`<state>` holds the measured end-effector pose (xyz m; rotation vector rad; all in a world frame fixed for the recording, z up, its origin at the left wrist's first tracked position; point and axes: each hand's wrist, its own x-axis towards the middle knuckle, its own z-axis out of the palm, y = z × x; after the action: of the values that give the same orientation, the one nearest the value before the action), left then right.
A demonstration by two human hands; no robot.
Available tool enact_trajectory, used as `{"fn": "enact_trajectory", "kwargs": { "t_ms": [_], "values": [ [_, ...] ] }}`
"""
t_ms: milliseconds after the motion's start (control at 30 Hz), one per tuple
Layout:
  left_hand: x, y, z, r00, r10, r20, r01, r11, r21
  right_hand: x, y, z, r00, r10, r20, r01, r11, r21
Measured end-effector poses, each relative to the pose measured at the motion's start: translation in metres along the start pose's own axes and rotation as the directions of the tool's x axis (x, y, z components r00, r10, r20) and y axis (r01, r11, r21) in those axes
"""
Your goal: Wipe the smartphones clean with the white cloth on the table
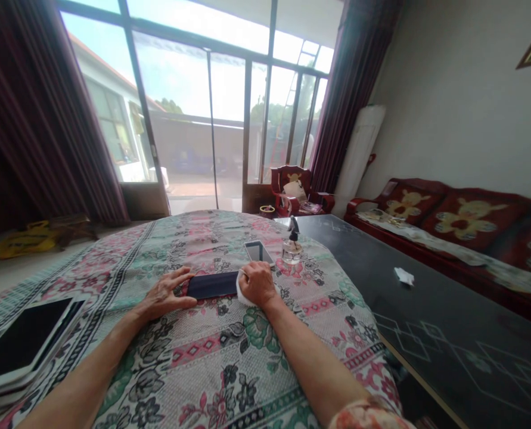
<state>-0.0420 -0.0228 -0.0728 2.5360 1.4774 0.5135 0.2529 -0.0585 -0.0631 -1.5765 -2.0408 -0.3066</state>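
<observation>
A long dark phone-like slab (214, 286) with reddish edges lies flat on the flowered tablecloth. My left hand (169, 292) grips its left end, thumb at the near edge and fingers at the far edge. Closed over a white cloth (246, 298), my right hand (258, 282) presses on the slab's right end, hiding that end. Just beyond the right hand lies a white-framed phone (257, 251) with a grey screen. To its right stands a small clear bottle (291, 252) with a black spray top (293, 228).
Dark-screened tablets (26, 333) lie stacked at the left table edge. A low black table (426, 316) adjoins on the right, with a crumpled white tissue (403, 276) on it. Beyond are a red wooden sofa (430, 205), an armchair (292, 179) and glass doors (189, 113).
</observation>
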Motion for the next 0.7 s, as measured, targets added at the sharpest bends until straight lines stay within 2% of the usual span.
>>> {"fn": "enact_trajectory", "kwargs": {
  "t_ms": [433, 700],
  "values": [
    [-0.002, 0.006, -0.002, 0.999, -0.022, -0.038, 0.020, 0.997, -0.075, -0.001, 0.000, -0.002, 1.000, -0.017, 0.011, 0.017, 1.000, -0.003],
    [-0.003, 0.007, -0.001, 0.998, -0.042, -0.037, 0.038, 0.993, -0.107, -0.016, -0.001, -0.013, 0.996, -0.050, 0.068, 0.048, 0.998, 0.029]
  ]
}}
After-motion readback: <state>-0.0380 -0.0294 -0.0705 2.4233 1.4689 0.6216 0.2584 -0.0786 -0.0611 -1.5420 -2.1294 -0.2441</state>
